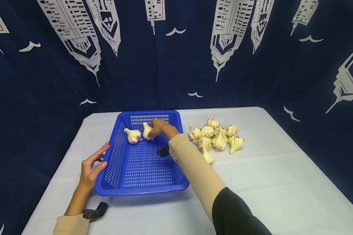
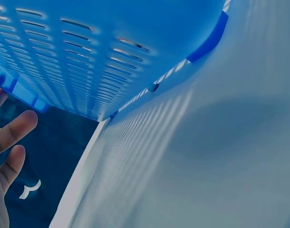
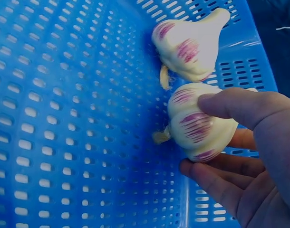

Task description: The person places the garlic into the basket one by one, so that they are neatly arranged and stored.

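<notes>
A blue perforated plastic basket (image 1: 148, 189) stands on the table in the head view. My left hand (image 1: 91, 166) touches its left rim with the thumb and fingers fairly straight. In the left wrist view, loosely spread fingers (image 2: 16, 133) show beside the basket's outer wall (image 2: 92, 61). Inside the basket near the back, my right hand (image 1: 161, 127) holds a garlic bulb (image 3: 197, 121) between thumb and fingers, low by the basket floor. Beside it lies a second garlic bulb (image 1: 133, 135), its stem pointing left in the head view.
Several more garlic bulbs (image 1: 219, 140) lie heaped on the white table (image 1: 270, 163), right of the basket. A dark blue cloth (image 1: 153, 68) with white building prints hangs behind and around the table. Black wrist devices (image 1: 95, 211) are strapped near the hands.
</notes>
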Available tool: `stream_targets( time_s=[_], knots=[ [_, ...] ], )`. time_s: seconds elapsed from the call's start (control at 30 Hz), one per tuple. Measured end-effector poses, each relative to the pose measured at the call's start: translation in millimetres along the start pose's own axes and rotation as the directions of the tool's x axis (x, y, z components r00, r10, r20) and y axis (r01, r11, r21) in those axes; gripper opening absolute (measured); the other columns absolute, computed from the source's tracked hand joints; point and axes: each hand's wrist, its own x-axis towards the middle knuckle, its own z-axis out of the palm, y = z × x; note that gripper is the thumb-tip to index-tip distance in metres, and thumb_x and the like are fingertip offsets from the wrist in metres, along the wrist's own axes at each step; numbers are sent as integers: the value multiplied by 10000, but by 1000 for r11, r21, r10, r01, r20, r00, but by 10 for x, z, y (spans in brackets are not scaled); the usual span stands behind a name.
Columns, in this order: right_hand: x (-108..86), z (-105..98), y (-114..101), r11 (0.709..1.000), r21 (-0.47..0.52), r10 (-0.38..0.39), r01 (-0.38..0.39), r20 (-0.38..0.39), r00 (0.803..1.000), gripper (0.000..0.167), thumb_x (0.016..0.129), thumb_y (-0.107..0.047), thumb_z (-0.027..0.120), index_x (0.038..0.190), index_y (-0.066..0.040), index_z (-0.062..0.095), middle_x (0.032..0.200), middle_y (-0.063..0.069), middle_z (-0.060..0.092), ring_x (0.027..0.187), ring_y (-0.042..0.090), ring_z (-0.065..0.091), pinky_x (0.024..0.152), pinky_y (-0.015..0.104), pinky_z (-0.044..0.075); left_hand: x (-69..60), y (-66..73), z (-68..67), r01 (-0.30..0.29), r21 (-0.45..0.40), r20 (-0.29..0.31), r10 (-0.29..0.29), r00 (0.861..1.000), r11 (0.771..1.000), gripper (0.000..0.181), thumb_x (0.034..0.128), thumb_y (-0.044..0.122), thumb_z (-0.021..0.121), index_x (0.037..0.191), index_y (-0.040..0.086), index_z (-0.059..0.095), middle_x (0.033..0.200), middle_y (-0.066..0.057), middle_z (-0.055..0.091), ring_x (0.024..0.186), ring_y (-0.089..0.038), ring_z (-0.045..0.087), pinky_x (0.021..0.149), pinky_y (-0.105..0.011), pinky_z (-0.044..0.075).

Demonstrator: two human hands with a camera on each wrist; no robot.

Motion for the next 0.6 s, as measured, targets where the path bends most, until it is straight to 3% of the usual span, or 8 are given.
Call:
stream_targets(
  time_s=[0.27,0.47,0.6],
  knots=[
    [-5,1,0,999,34,-1,2,-31,1000,244,849,-246,747,998,-56,716,841,7,648,797,152,530,724,261,432,17,7,5,5,6,-1,-5,1000,1000,509,773,-13,512,1264,-111,602,1376,-167,569,904,-10,631,727,-207,409],
    [-13,0,10,1000,26,-13,14,-38,999,262,866,-279,739,995,-52,722,839,5,626,797,150,512,718,259,419,17,29,15,-17,4,-9,17,1000,1000,504,768,-18,516,1255,-115,606,1369,-168,574,900,-6,633,719,-199,411],
    [-10,-4,21,999,29,-15,16,-43,999,318,876,-279,730,1079,-36,711,943,46,670,853,166,546,790,283,453,21,46,10,-30,-1,-11,30,999,1000,505,764,-25,516,1252,-116,607,1369,-152,577,898,-10,634,718,-197,413]
  ],
)
